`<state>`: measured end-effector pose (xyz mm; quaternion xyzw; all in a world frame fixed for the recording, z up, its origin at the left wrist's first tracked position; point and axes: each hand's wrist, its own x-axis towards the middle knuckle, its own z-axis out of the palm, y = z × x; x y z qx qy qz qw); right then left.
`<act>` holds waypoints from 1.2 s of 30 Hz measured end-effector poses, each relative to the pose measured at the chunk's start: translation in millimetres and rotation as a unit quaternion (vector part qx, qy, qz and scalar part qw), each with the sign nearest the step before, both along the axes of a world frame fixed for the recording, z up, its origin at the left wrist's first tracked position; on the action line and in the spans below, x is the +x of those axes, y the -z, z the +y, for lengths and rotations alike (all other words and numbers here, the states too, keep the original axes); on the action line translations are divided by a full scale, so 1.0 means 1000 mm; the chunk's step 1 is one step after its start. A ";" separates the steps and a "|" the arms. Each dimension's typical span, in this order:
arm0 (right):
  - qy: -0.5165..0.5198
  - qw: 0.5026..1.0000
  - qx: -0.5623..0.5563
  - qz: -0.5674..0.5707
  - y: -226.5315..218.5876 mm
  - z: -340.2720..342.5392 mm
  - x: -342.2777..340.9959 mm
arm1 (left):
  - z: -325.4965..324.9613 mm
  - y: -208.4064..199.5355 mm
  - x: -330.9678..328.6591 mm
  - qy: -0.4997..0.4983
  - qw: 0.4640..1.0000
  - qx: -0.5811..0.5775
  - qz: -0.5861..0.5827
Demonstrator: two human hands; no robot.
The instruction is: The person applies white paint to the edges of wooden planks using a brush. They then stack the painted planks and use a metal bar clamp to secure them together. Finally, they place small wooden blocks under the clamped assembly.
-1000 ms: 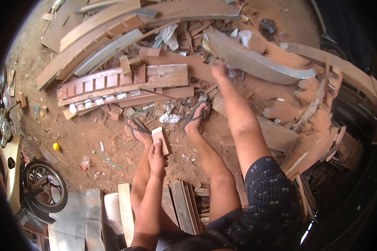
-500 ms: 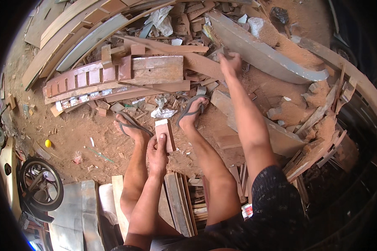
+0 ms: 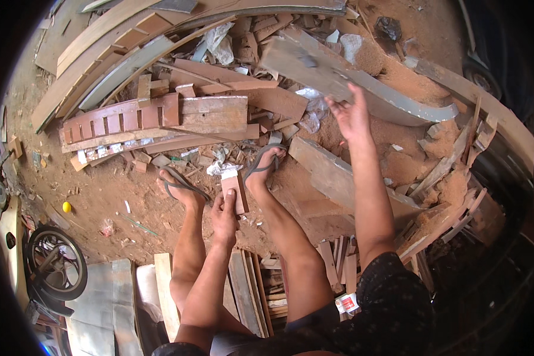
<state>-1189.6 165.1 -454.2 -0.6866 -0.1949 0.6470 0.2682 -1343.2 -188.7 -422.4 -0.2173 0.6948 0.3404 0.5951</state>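
Observation:
My left hand (image 3: 224, 221) is closed around a small reddish-brown wooden block (image 3: 234, 191) with a white top end, thumb pressed on its face. It is held low between my two sandalled feet. My right hand (image 3: 351, 118) is stretched out to the right, fingers spread, with nothing in them. Just beyond its fingertips is a wide grey-brown board (image 3: 302, 65) with a dark smudge, partly smeared by motion. I cannot tell whether it rests on anything. Behind it runs a long curved grey plank (image 3: 409, 105).
Stacked planks and a slotted reddish frame (image 3: 130, 121) lie ahead on the left. Sawdust (image 3: 406, 74) and offcuts cover the right side. A thick board (image 3: 332, 172) lies beside my right foot. A wheel (image 3: 57, 262) stands at lower left. A yellow ball (image 3: 66, 207) sits on the dirt.
My right hand was closed near the plank at the far pile; it has drawn back to the right and opened. A blurred board now shows beyond it. My left hand still holds the block.

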 end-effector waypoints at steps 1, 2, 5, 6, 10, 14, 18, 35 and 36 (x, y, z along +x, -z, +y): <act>-0.025 1.000 -0.008 0.006 0.009 -0.001 -0.010 | 0.001 0.001 0.002 0.002 1.000 0.002 -0.011; -0.065 0.997 -0.007 0.033 0.018 -0.001 -0.016 | 0.002 0.002 0.002 0.024 1.000 0.002 0.001; -0.295 0.938 0.039 -0.177 0.057 0.034 -0.022 | 0.005 -0.006 -0.001 0.022 0.999 -0.028 -0.032; -0.297 0.910 0.149 -0.249 0.074 0.050 -0.020 | 0.007 -0.011 -0.003 0.037 0.999 -0.018 -0.031; -0.380 0.733 0.338 -0.452 0.158 0.162 0.003 | 0.014 -0.033 -0.029 0.123 0.991 0.012 -0.055; -0.508 0.507 0.393 -0.575 0.237 0.248 0.026 | 0.019 -0.037 -0.054 0.067 0.994 0.085 -0.002; -0.613 0.485 0.232 -0.578 0.256 0.282 0.028 | 0.021 -0.027 -0.072 0.058 0.995 0.071 0.024; -0.428 0.716 0.386 -0.394 0.067 0.162 0.004 | 0.017 -0.045 -0.066 0.078 0.989 0.124 0.021; -0.300 0.796 0.394 -0.347 0.040 0.150 -0.006 | 0.022 -0.047 -0.064 0.045 0.988 0.138 0.048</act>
